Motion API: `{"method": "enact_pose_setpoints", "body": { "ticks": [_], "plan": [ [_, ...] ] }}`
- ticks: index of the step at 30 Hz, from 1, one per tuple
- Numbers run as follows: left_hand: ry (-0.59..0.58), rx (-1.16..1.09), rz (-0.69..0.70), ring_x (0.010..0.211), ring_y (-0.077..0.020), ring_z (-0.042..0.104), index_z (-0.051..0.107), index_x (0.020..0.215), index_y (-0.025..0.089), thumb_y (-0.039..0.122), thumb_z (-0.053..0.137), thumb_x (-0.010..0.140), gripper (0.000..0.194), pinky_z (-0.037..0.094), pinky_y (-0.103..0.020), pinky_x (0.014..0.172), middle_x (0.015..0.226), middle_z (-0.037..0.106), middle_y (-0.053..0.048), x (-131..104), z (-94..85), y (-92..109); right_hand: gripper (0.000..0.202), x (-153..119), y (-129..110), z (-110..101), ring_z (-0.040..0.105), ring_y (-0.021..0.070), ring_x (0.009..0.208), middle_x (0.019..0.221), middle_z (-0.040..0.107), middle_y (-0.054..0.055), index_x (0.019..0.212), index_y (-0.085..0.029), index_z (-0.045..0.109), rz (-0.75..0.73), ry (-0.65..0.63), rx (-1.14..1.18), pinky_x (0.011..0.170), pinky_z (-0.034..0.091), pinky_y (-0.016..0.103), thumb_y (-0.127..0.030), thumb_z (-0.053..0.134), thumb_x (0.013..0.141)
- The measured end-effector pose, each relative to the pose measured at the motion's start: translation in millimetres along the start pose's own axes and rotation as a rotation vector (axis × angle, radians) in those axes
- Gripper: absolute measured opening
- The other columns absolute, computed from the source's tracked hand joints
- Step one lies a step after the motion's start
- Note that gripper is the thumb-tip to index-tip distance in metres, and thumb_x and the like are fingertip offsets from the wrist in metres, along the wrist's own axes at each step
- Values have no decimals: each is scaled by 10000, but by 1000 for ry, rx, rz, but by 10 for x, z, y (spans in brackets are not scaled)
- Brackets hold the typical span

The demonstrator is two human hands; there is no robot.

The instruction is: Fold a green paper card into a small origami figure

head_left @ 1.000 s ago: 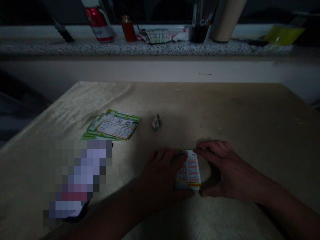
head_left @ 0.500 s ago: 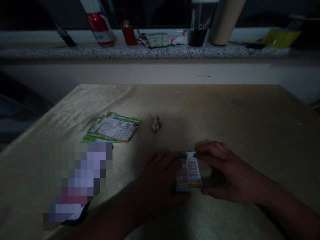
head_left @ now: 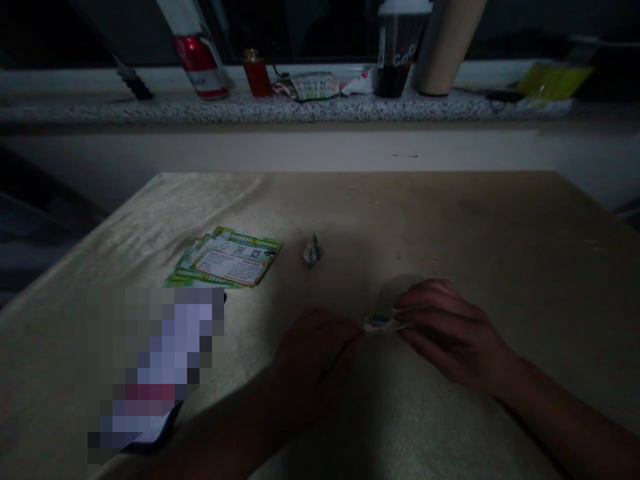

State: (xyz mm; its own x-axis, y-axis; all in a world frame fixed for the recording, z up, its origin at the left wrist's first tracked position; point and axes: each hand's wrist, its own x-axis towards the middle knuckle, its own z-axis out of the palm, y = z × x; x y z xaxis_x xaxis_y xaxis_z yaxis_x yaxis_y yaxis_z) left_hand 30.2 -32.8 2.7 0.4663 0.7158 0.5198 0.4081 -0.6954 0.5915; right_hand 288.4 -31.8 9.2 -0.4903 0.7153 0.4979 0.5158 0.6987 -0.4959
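Observation:
A printed paper [head_left: 381, 324] is pinched between my two hands above the table, seen almost edge-on. My left hand [head_left: 320, 350] is closed on its left edge; the fingertips are dark and partly hidden. On the right edge, my right hand [head_left: 447, 330] grips it between thumb and fingers. Beyond my left hand stands a small folded paper piece [head_left: 313, 252]. Farther left lies a fanned stack of green and white printed leaflets [head_left: 235, 257].
A phone with a blurred screen [head_left: 165, 373] lies on the table [head_left: 500, 220] at the left. On the granite sill [head_left: 300, 112] stand a red can [head_left: 200, 67], a red jar [head_left: 257, 75], a dark cup [head_left: 395, 57], a tan cylinder [head_left: 447, 50] and a yellow item [head_left: 555, 80].
The paper was lying flat with its printed face showing; it is now raised and seen edge-on. Fingers of both hands have closed on its edges. The view has shifted slightly.

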Motion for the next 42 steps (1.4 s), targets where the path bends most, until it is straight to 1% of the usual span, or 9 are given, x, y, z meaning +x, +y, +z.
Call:
{"method": "enact_pose_setpoints", "body": {
  "ticks": [4, 9, 13, 17, 22, 25, 30, 34, 42],
  "plan": [
    [128, 21, -28, 733, -168, 668, 655, 982, 183, 127, 647, 868, 127, 551, -307, 684, 814, 715, -32, 77, 9, 24, 224, 63, -44, 25, 665, 210, 785, 829, 708, 34, 1017, -229, 669, -31, 176, -13, 752, 532, 420, -62, 678, 868],
    [226, 177, 65, 861, -221, 666, 588, 1082, 193, 200, 717, 814, 297, 540, -398, 789, 944, 704, -74, 170, 17, 114, 225, 93, -139, 20, 669, 208, 751, 810, 731, 48, 985, -185, 657, -167, 197, -241, 805, 527, 458, -56, 744, 823],
    [220, 306, 177, 772, -200, 650, 570, 1011, 206, 197, 734, 799, 268, 484, -398, 782, 868, 712, -43, 218, -37, 184, 195, 78, -227, 47, 672, 211, 776, 832, 757, 57, 997, -158, 671, -257, 144, -372, 857, 500, 494, -91, 753, 834],
    [222, 369, 232, 740, -197, 643, 576, 973, 194, 202, 770, 784, 271, 462, -408, 787, 811, 727, -31, 218, -72, 231, 111, 74, -302, 60, 659, 207, 767, 809, 755, 44, 948, -183, 678, -222, 112, -429, 875, 494, 499, -123, 725, 866],
    [101, 385, 213, 700, -173, 623, 632, 869, 211, 169, 741, 815, 129, 438, -396, 770, 790, 737, 1, 190, -41, 239, 114, 94, -340, 55, 661, 236, 813, 863, 763, 58, 962, -195, 680, -204, 106, -450, 894, 482, 526, -145, 718, 867],
    [104, 365, 220, 665, -162, 600, 641, 799, 197, 150, 714, 820, 89, 436, -392, 759, 710, 708, 8, 188, -12, 215, 155, 104, -326, 59, 669, 226, 793, 853, 759, 47, 994, -201, 663, -175, 105, -400, 891, 484, 521, -140, 718, 863],
    [108, 355, 179, 615, -151, 549, 616, 678, 173, 123, 689, 819, 167, 429, -374, 722, 602, 640, 7, 205, 14, 186, 212, 115, -285, 63, 665, 204, 749, 806, 733, 37, 977, -206, 632, -144, 169, -276, 869, 509, 498, -107, 745, 828],
    [99, 341, 162, 620, -154, 549, 642, 697, 159, 141, 681, 820, 130, 424, -377, 730, 610, 644, -3, 211, 24, 178, 164, 115, -291, 81, 664, 193, 758, 801, 737, 26, 945, -200, 643, -148, 144, -283, 905, 493, 498, -108, 731, 842],
    [86, 401, 139, 561, -154, 531, 595, 558, 171, 177, 651, 827, 274, 393, -377, 688, 516, 586, 13, 225, 37, 195, 67, 97, -338, 143, 653, 167, 715, 748, 738, -2, 854, -186, 679, -197, 109, -318, 931, 451, 474, -142, 688, 904]
  ]
}}
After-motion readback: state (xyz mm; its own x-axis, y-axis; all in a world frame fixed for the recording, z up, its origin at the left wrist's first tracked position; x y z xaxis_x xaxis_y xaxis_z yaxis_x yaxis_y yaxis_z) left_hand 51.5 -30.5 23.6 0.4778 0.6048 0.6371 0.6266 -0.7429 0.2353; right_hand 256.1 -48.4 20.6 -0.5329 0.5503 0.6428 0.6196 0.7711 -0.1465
